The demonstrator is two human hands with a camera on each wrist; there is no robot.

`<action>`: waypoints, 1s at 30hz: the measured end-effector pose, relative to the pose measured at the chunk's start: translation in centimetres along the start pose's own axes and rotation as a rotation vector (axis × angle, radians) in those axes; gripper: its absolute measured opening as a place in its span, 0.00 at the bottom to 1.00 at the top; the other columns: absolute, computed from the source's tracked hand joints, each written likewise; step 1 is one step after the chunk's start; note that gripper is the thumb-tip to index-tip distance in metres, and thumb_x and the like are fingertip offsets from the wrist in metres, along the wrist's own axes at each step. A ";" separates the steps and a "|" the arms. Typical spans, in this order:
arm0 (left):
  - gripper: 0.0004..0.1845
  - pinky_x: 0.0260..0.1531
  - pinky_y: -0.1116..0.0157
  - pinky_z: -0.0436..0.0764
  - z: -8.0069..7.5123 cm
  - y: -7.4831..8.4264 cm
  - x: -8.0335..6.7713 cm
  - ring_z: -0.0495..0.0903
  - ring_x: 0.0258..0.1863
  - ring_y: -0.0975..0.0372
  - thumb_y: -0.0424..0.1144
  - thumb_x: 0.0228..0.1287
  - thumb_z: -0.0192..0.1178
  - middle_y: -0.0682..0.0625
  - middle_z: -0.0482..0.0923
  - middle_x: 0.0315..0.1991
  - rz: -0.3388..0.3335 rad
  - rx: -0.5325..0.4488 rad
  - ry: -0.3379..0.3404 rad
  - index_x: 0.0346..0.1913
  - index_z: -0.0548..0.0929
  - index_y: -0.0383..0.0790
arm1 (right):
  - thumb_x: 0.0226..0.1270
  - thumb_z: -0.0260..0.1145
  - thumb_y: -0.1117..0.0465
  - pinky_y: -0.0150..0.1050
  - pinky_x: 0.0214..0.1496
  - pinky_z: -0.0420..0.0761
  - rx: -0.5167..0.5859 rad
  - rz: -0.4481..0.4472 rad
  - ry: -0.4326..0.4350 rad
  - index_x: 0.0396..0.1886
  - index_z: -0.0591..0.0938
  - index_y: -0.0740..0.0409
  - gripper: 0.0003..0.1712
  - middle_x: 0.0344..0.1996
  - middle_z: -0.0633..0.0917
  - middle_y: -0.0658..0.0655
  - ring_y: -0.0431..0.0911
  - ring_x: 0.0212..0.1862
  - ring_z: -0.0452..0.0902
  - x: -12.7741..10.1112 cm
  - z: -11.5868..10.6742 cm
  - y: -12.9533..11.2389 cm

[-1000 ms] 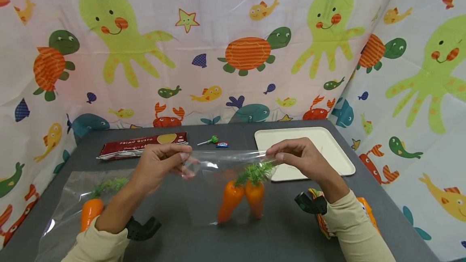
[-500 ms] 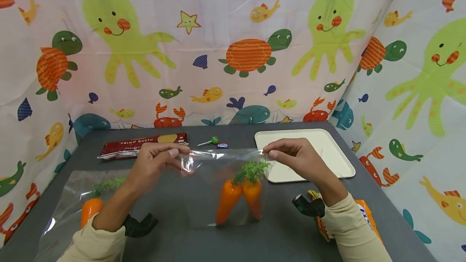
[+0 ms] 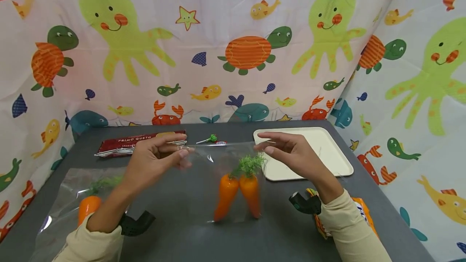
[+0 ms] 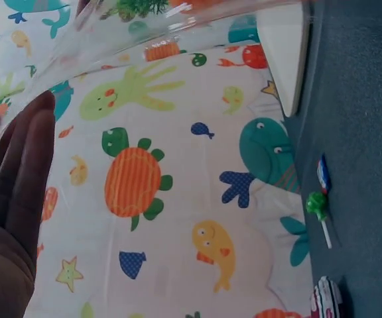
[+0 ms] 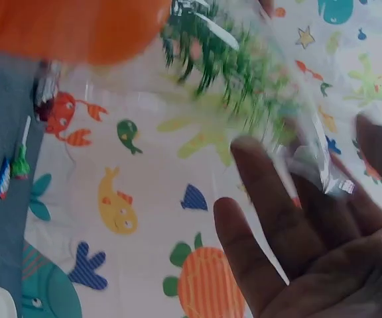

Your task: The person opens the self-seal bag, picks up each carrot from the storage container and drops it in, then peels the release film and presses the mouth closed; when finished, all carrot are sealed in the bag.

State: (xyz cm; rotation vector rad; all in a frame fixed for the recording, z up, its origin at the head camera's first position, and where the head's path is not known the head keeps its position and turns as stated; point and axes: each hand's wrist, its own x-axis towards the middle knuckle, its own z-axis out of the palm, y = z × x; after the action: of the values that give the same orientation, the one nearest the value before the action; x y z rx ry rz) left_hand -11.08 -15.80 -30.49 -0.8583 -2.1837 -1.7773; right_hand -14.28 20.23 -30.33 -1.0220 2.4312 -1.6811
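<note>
Two orange carrots [image 3: 226, 197] with green leafy tops [image 3: 252, 165] stand close together inside a clear plastic bag [image 3: 204, 181], whose top edge runs between my hands. At the upper left corner is my left hand [image 3: 151, 161], its thumb parted from straight fingers [image 4: 35, 142]. My right hand [image 3: 293, 148] is at the other corner; the right wrist view has its fingers [image 5: 270, 199] spread, thumb apart, beside the plastic. A second clear bag [image 3: 62, 197] holding a carrot [image 3: 88, 207] lies partly under my left forearm. Whether the first bag's bottom touches the table is unclear.
Behind my left hand lies a dark red spaghetti packet [image 3: 120, 144]. A green lollipop [image 3: 211, 138] and a small blue wrapped sweet [image 4: 323, 173] are at the back middle. A cream tray [image 3: 327, 153] is back right; an orange packet [image 3: 364, 209] is partly under my right forearm.
Both hands pinched the bag's top corners earlier; now thumbs and fingers have parted there. The bag with the two carrots stays upright, slightly higher and further left in view.
</note>
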 end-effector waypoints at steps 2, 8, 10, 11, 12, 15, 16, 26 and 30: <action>0.18 0.32 0.59 0.85 -0.2 0.0 0.0 0.86 0.28 0.51 0.24 0.67 0.58 0.38 0.85 0.41 0.013 -0.015 -0.004 0.59 0.78 0.30 | 0.70 0.63 0.66 0.42 0.51 0.81 0.026 0.010 -0.002 0.64 0.76 0.59 0.23 0.46 0.87 0.57 0.52 0.49 0.83 0.3 0.3 0.0; 0.19 0.35 0.62 0.84 1.0 -0.9 0.2 0.86 0.36 0.54 0.30 0.69 0.59 0.42 0.86 0.42 -0.040 0.027 -0.008 0.62 0.76 0.36 | 0.67 0.67 0.63 0.43 0.51 0.81 0.054 0.112 -0.008 0.55 0.81 0.58 0.17 0.48 0.85 0.57 0.50 0.49 0.83 0.8 1.3 0.2; 0.22 0.36 0.64 0.84 1.7 -1.2 0.3 0.85 0.42 0.56 0.32 0.68 0.60 0.45 0.85 0.45 -0.059 0.044 -0.024 0.64 0.75 0.39 | 0.68 0.66 0.61 0.44 0.51 0.81 0.054 0.128 -0.011 0.51 0.82 0.57 0.13 0.49 0.84 0.56 0.50 0.49 0.82 1.0 1.7 0.4; 0.22 0.37 0.64 0.83 2.1 -1.3 0.4 0.85 0.44 0.56 0.32 0.68 0.61 0.46 0.85 0.47 -0.061 0.046 -0.030 0.64 0.74 0.40 | 0.68 0.66 0.61 0.45 0.51 0.81 0.065 0.131 -0.012 0.50 0.82 0.57 0.12 0.49 0.84 0.56 0.51 0.48 0.82 1.1 1.8 0.5; 0.23 0.38 0.64 0.83 2.4 -1.3 0.6 0.84 0.45 0.56 0.32 0.67 0.62 0.46 0.84 0.48 -0.057 0.043 -0.033 0.64 0.73 0.40 | 0.68 0.66 0.61 0.45 0.51 0.81 0.077 0.134 -0.011 0.49 0.83 0.57 0.11 0.49 0.84 0.55 0.52 0.48 0.82 1.2 2.0 0.5; 0.24 0.37 0.63 0.83 2.9 -1.4 0.8 0.85 0.44 0.58 0.29 0.65 0.63 0.46 0.85 0.46 -0.039 0.023 -0.015 0.64 0.73 0.40 | 0.68 0.67 0.59 0.46 0.48 0.82 0.111 0.150 -0.006 0.47 0.83 0.56 0.11 0.46 0.86 0.55 0.53 0.46 0.82 1.5 2.6 0.5; 0.24 0.38 0.63 0.84 3.0 -1.4 0.9 0.85 0.44 0.58 0.29 0.65 0.63 0.46 0.85 0.45 -0.035 0.014 -0.008 0.63 0.73 0.40 | 0.67 0.68 0.59 0.45 0.48 0.82 0.117 0.157 -0.001 0.47 0.83 0.56 0.11 0.45 0.86 0.55 0.52 0.46 0.83 1.6 2.8 0.5; 0.28 0.32 0.67 0.82 3.3 -1.7 0.8 0.85 0.33 0.62 0.28 0.61 0.66 0.44 0.86 0.42 -0.056 -0.002 0.060 0.64 0.72 0.39 | 0.63 0.71 0.60 0.43 0.47 0.83 0.079 0.171 0.025 0.57 0.79 0.56 0.22 0.50 0.85 0.55 0.47 0.49 0.83 2.1 3.9 0.3; 0.28 0.28 0.69 0.80 3.5 -2.0 0.7 0.83 0.26 0.61 0.26 0.63 0.64 0.39 0.85 0.41 -0.084 -0.094 0.062 0.65 0.70 0.36 | 0.66 0.69 0.58 0.43 0.51 0.81 0.083 0.179 0.043 0.55 0.81 0.58 0.19 0.46 0.87 0.54 0.47 0.49 0.83 2.0 4.2 0.6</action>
State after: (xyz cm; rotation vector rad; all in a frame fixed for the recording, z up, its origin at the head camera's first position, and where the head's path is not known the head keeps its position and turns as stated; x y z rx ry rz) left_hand -12.02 -12.50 -32.71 -0.7300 -2.1425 -1.9326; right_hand -14.66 15.83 -31.91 -0.7423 2.3743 -1.7436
